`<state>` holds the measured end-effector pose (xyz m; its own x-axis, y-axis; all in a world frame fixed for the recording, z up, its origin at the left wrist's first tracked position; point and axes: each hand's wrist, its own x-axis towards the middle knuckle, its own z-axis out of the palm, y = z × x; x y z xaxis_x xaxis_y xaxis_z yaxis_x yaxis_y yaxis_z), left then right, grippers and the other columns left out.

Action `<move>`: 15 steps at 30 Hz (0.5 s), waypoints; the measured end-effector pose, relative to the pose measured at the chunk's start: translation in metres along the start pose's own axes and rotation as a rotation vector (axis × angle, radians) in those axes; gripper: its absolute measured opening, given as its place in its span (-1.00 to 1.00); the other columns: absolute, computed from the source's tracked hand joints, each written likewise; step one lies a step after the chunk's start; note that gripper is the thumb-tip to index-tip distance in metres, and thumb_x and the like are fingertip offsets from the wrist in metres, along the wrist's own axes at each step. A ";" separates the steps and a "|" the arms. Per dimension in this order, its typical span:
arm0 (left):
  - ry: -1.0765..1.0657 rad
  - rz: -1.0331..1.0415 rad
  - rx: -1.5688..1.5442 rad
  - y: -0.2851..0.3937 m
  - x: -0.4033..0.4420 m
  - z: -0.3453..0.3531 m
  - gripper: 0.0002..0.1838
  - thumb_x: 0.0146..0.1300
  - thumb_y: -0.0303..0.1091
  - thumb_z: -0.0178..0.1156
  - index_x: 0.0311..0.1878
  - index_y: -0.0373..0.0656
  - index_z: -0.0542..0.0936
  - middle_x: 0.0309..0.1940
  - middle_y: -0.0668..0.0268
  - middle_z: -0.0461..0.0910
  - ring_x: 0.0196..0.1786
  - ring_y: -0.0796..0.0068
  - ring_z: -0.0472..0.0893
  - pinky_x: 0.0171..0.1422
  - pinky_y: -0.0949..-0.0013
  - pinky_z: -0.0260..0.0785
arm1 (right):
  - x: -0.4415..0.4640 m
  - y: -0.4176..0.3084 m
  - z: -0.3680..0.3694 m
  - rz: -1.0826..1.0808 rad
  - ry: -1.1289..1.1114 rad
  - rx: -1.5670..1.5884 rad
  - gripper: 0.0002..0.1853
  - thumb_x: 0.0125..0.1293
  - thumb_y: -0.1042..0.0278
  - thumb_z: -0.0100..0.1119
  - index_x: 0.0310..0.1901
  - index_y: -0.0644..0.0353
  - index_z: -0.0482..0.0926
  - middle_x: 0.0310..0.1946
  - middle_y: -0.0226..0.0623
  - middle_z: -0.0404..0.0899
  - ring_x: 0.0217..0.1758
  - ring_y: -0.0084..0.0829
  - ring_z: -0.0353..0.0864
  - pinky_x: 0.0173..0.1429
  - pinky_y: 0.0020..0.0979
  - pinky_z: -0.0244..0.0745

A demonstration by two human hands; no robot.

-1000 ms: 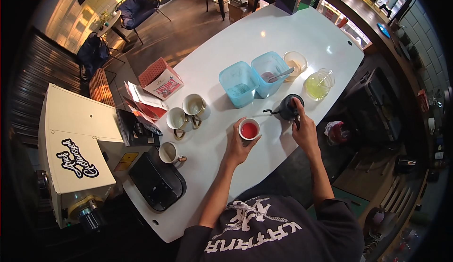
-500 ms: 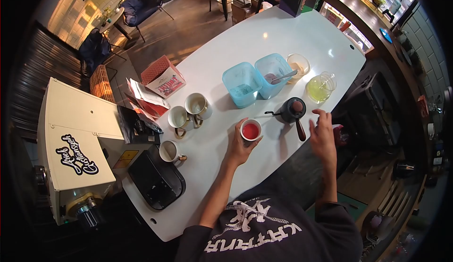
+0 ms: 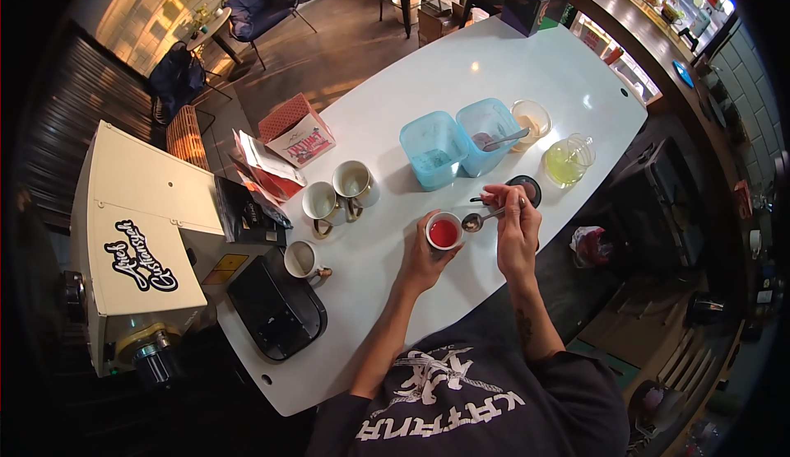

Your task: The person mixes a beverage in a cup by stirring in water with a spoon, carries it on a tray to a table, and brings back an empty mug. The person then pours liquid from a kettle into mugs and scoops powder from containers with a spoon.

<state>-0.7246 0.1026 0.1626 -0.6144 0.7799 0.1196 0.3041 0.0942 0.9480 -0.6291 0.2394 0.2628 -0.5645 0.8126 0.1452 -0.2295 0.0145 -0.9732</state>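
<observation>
My left hand [image 3: 421, 261] is wrapped round a small cup [image 3: 455, 247] of red liquid [image 3: 443, 232], held above the white counter. In my right hand [image 3: 518, 235] is a metal spoon [image 3: 473, 222], its bowl close to the cup's right rim; I cannot tell whether they touch. A dark pot [image 3: 527, 187] sits just behind my right hand, which hides most of it. Two light-blue plastic containers [image 3: 433, 154] stand beyond the cup, the right one with a spoon handle [image 3: 508, 139] sticking out.
A glass jug [image 3: 568, 160] of yellow-green liquid and a clear cup [image 3: 531, 123] stand at the right. Several mugs [image 3: 352, 184], a pink box [image 3: 300, 136] and a black tray [image 3: 276, 313] are at the left, beside a cream machine [image 3: 144, 235].
My right hand has moved left from beside the pot's wooden handle to near the cup, and a spoon now shows in it. My left hand still holds the cup. The view has shifted slightly.
</observation>
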 end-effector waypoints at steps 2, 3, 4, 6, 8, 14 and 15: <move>0.012 0.021 0.009 -0.002 0.000 0.000 -0.14 0.20 -0.35 0.49 0.45 -0.18 0.17 0.25 0.03 0.39 0.28 0.16 0.52 0.32 0.16 0.47 | -0.001 0.008 0.002 0.004 -0.022 0.037 -0.58 0.68 0.28 -0.19 -0.04 0.50 0.58 -0.17 -0.30 0.50 -0.01 -0.47 0.55 0.24 -0.36 0.45; 0.015 0.043 0.016 -0.001 0.000 0.000 -0.14 0.19 -0.35 0.50 0.45 -0.18 0.18 0.24 0.03 0.40 0.28 0.15 0.52 0.32 0.15 0.46 | -0.001 0.008 0.004 -0.008 -0.016 0.051 -0.58 0.68 0.27 -0.20 -0.04 0.49 0.59 -0.18 -0.31 0.50 -0.02 -0.48 0.54 0.25 -0.37 0.44; 0.020 0.039 0.016 0.000 -0.001 0.000 -0.14 0.19 -0.35 0.50 0.45 -0.18 0.18 0.24 0.03 0.40 0.28 0.15 0.52 0.32 0.15 0.46 | -0.002 0.009 0.005 -0.019 -0.008 0.063 -0.57 0.69 0.26 -0.21 -0.05 0.49 0.59 -0.20 -0.31 0.50 -0.03 -0.49 0.52 0.26 -0.38 0.43; 0.018 0.023 0.051 0.001 -0.002 -0.001 -0.14 0.19 -0.34 0.50 0.45 -0.18 0.18 0.25 0.03 0.41 0.28 0.12 0.51 0.33 0.12 0.44 | -0.004 0.016 0.003 0.012 -0.019 0.009 -0.56 0.69 0.25 -0.21 -0.05 0.48 0.60 -0.20 -0.32 0.51 -0.04 -0.50 0.51 0.25 -0.40 0.41; 0.013 0.011 0.032 0.003 -0.001 -0.001 -0.13 0.19 -0.33 0.51 0.45 -0.18 0.18 0.25 0.02 0.41 0.28 0.11 0.51 0.33 0.12 0.44 | -0.004 0.026 0.003 0.040 -0.026 -0.044 -0.55 0.69 0.24 -0.22 -0.06 0.47 0.61 -0.20 -0.32 0.52 -0.05 -0.52 0.50 0.24 -0.42 0.40; 0.027 0.046 0.092 0.003 -0.001 -0.001 -0.09 0.13 -0.38 0.54 0.45 -0.15 0.17 0.29 0.02 0.42 0.30 0.06 0.52 0.35 0.13 0.42 | -0.006 0.026 0.014 -0.091 -0.108 -0.270 -0.54 0.69 0.20 -0.22 -0.03 0.42 0.63 -0.15 -0.25 0.53 -0.07 -0.45 0.46 0.13 -0.40 0.38; 0.034 0.063 0.105 0.001 -0.001 0.000 -0.09 0.12 -0.39 0.54 0.45 -0.15 0.17 0.29 0.01 0.42 0.30 0.05 0.52 0.35 0.13 0.42 | -0.007 0.027 0.014 -0.111 -0.124 -0.341 -0.65 0.64 0.26 -0.09 -0.01 0.36 0.63 -0.15 -0.17 0.49 -0.11 -0.36 0.47 0.11 -0.34 0.38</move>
<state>-0.7239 0.1017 0.1635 -0.6155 0.7649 0.1897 0.4161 0.1110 0.9025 -0.6424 0.2263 0.2381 -0.6471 0.7190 0.2534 -0.0296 0.3084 -0.9508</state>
